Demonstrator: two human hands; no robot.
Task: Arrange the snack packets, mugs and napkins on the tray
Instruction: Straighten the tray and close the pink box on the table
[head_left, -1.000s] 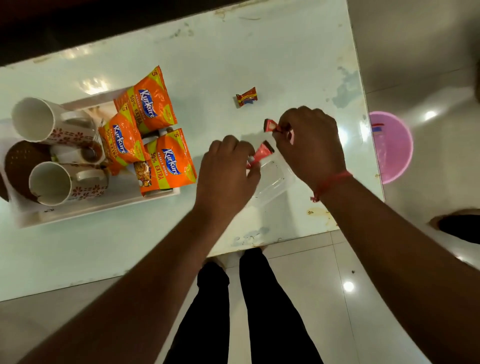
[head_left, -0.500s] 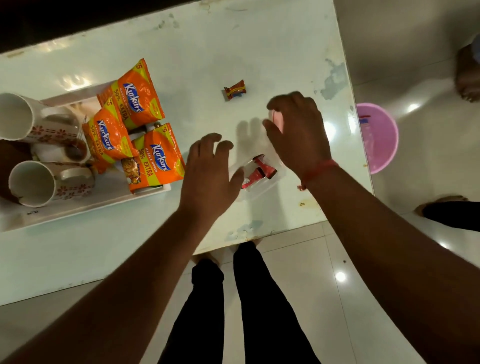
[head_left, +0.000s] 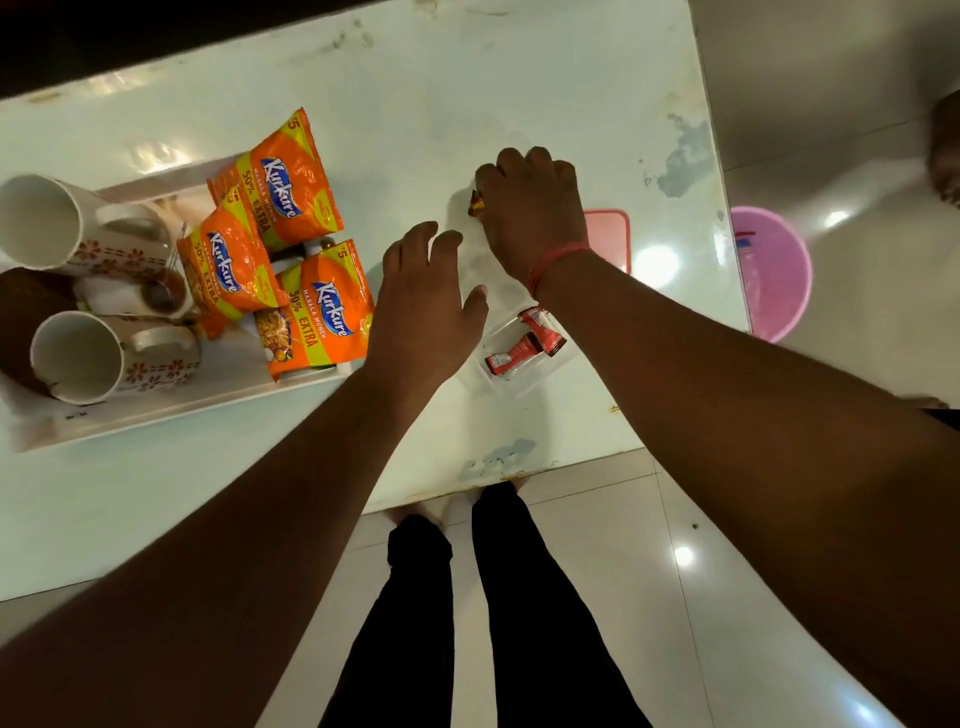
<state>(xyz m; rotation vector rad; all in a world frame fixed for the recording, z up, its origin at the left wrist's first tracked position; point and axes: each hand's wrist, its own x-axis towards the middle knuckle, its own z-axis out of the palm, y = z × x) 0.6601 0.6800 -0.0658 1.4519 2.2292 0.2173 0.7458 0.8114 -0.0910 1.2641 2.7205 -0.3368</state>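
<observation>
Tray (head_left: 171, 415) already carries three Kurkure packets (head_left: 291, 182) and two mugs (head_left: 78, 358) — napkins not visible. Small candy (head_left: 475, 203) on surface, at right hand (head_left: 535, 208) fingers, curled over it — grip probably closing, unclear. Left hand (head_left: 421, 306) spread, empty, beside clear container (head_left: 519, 348).

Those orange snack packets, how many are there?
3, all on the white tray: one at the far edge, one in the middle, one nearest the person. Others may lie hidden beneath.

Left hand (head_left: 423, 306) flat, fingers spread toward twelve o'clock, right hand (head_left: 535, 213) at one o'clock, fingers curled downward
</observation>
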